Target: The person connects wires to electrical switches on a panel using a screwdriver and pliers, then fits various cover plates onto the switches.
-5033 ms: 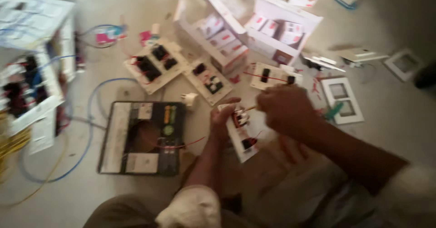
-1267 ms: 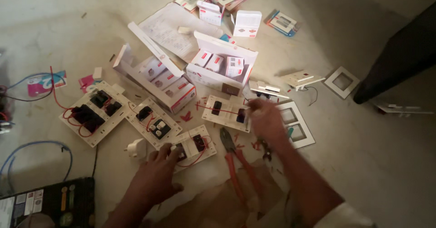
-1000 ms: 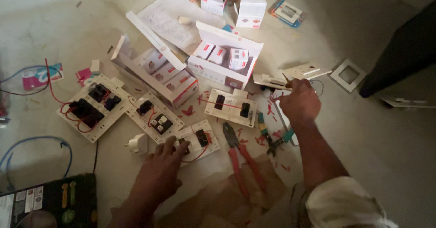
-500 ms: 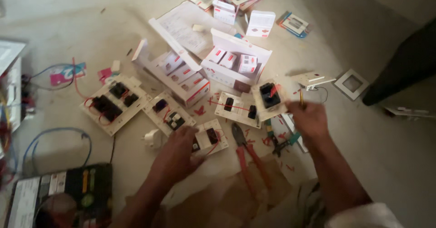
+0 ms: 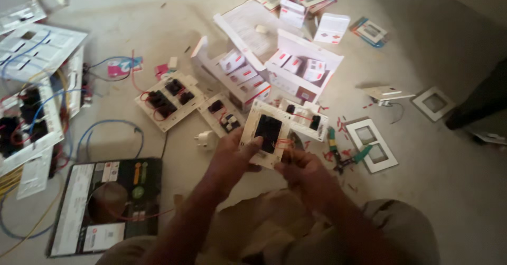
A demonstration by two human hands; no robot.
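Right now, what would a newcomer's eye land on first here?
Probably the white switch plate with its black module, lifted above the floor in both hands: left hand on its left edge, right hand at the red wires below. Behind it, two open white cartons catch the light.

Bare forearms without sleeves, watch or rings, and tan-khaki trousers over the knees.

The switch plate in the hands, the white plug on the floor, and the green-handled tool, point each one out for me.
switch plate (image 5: 268,133), head view, on its black centre module.
white plug (image 5: 205,138), head view, on its body.
green-handled tool (image 5: 355,157), head view, on the green handle.
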